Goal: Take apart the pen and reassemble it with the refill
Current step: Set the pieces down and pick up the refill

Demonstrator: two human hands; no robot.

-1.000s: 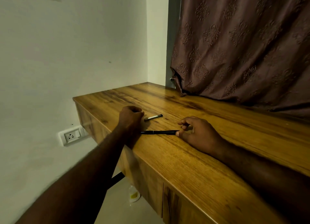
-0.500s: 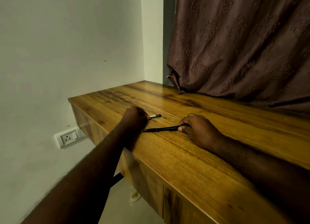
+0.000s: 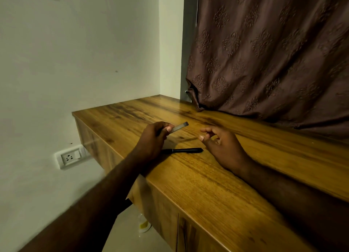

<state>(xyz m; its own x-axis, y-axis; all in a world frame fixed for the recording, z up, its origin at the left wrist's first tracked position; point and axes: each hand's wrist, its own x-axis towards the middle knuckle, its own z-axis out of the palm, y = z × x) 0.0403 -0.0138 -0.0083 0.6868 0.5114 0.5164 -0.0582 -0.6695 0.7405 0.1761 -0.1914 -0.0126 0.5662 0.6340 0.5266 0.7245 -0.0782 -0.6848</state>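
1. On the wooden worktop [image 3: 226,185], near its front edge, lies the black pen body [image 3: 183,150], flat, running from 9 to 3 o'clock, with its left end hidden behind the left wrist
2. The left hand [image 3: 153,138] pinches a silver-grey pen piece [image 3: 179,126] by its near end between thumb and fingertips, clear of the wood, with its dark tip pointing toward 2 o'clock
3. The right hand [image 3: 221,146], at 3 o'clock from the left, hovers just beside the black body's right end; its fingers are loosely curled, thumb and forefinger apart, gripping nothing
4. Both parts look light, stiff, smooth and thin, so they probably roll and slip easily; a refill is not clearly visible
5. The black body is best pinched at mid-length or the right end, then held level so nothing slides out
6. A threaded or push-fit joint likely needs a firm fingertip grip close to the seam, twisting without bending
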